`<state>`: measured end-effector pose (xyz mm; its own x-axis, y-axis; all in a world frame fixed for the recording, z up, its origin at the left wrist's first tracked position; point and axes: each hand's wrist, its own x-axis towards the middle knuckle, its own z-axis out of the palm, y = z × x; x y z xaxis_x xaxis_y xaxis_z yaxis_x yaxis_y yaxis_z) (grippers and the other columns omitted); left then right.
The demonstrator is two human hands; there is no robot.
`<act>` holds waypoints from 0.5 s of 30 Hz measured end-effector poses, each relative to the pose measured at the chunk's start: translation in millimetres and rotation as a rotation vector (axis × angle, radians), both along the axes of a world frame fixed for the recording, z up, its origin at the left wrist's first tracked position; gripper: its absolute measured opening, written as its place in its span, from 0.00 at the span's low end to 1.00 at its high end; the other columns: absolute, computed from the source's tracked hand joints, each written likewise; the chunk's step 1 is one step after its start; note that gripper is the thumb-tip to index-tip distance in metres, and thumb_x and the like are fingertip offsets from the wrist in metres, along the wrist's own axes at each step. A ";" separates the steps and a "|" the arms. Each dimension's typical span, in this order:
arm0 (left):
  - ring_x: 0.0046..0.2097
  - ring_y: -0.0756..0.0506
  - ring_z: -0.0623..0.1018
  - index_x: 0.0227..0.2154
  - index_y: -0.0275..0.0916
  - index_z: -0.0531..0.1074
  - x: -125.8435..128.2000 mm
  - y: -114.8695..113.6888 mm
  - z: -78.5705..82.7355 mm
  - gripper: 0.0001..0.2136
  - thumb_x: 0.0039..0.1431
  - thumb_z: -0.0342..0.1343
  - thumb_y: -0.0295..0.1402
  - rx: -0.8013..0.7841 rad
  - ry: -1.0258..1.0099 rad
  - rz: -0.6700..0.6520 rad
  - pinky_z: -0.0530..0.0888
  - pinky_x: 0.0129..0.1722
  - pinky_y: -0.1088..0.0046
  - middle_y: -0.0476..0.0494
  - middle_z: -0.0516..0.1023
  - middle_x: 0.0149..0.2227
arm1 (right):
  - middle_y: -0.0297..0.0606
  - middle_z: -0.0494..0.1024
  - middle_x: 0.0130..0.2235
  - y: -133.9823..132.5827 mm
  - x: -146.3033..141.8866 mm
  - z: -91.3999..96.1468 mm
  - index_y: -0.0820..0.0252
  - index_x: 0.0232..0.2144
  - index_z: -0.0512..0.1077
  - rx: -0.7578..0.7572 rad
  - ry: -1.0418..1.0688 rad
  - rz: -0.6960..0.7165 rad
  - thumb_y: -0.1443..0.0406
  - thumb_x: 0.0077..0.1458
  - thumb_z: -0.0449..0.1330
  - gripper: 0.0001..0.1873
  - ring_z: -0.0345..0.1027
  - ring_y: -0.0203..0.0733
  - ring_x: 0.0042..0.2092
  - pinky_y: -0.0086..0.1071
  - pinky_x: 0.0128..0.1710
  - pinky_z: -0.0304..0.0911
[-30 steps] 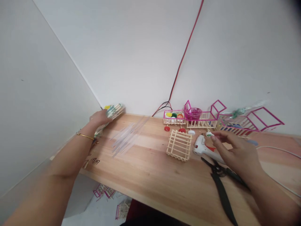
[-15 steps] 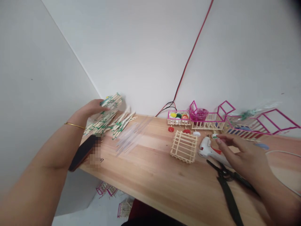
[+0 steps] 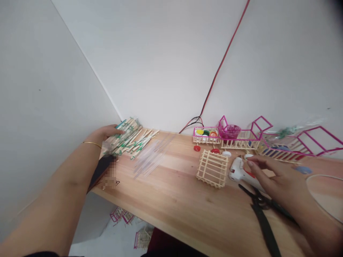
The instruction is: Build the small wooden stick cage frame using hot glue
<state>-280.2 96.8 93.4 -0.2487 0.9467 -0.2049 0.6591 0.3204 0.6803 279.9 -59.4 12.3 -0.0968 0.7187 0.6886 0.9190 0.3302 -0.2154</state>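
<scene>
My left hand (image 3: 107,132) is closed round a bundle of paper-wrapped chopsticks (image 3: 128,125) with green print, low over a loose pile of the same sticks. At the right, my right hand (image 3: 278,184) is held with its fingers loosely bent and nothing visibly gripped. Its fingertips come close to a white bottle cap (image 3: 248,156); whether they touch is unclear. Below them lies a white glue gun (image 3: 238,170), partly hidden by the hand. Dark-handled pliers (image 3: 261,201) lie under the right wrist. A small stick-built crate (image 3: 213,168) stands left of the glue gun.
Clear glue sticks (image 3: 152,155) lie beside the chopstick pile, with a dark phone-like object (image 3: 103,167) nearer the edge. Along the wall stand pink-edged stick models (image 3: 238,144) and a cup of pink pieces (image 3: 230,132). A red-black cable (image 3: 217,75) runs up the wall.
The left hand has lowered the chopstick bundle onto the pile. My right hand stays by the glue gun and cap, while the whole view has shifted slightly.
</scene>
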 end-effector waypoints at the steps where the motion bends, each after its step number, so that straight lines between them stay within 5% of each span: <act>1: 0.35 0.40 0.79 0.31 0.37 0.74 4.0 2.8 -0.9 0.23 0.28 0.69 0.41 -0.005 -0.002 -0.026 0.76 0.34 0.68 0.43 0.81 0.32 | 0.37 0.80 0.31 -0.1 0.0 -0.2 0.57 0.34 0.74 -0.010 0.003 0.004 0.56 0.55 0.53 0.14 0.75 0.42 0.31 0.31 0.29 0.66; 8: 0.42 0.41 0.77 0.35 0.39 0.74 28.0 11.0 -3.2 0.25 0.29 0.67 0.42 0.087 0.048 -0.098 0.72 0.40 0.72 0.43 0.80 0.38 | 0.39 0.81 0.32 -4.2 -1.9 4.9 0.57 0.33 0.74 -0.076 0.022 -0.001 0.55 0.55 0.53 0.15 0.75 0.45 0.32 0.33 0.31 0.67; 15: 0.35 0.43 0.77 0.44 0.37 0.71 6.1 -0.4 53.4 0.26 0.41 0.61 0.44 0.189 0.036 -0.094 0.73 0.35 0.69 0.44 0.79 0.35 | 0.39 0.80 0.31 -3.3 -1.5 3.3 0.57 0.33 0.74 -0.084 0.032 -0.006 0.56 0.54 0.54 0.14 0.75 0.44 0.31 0.33 0.29 0.67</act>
<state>-274.1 96.4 146.9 -0.1611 0.9868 -0.0144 0.7054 0.1253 0.6976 278.5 -62.7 15.6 -0.0713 0.7744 0.6287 0.9133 0.3041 -0.2710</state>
